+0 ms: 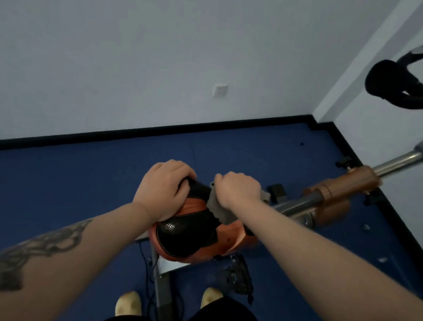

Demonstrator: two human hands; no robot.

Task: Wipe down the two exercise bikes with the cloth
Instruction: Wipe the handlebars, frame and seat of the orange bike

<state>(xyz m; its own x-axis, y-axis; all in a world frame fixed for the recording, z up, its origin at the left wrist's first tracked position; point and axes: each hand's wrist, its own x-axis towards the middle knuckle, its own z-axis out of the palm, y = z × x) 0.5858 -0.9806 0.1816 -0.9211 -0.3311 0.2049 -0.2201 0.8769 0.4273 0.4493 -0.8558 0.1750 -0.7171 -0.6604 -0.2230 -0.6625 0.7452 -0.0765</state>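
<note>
Perforated black-orange saddle, left hand gripping, right hand pressing grey cloth

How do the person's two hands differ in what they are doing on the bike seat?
The left hand lies bare on the narrow front end of the seat, steadying it; the right hand is closed on a grey cloth and presses it to the seat's right side. The left forearm bears a dark tattoo; the right forearm is plain. Both hands rest on the same orange and black seat, knuckles up.
</note>
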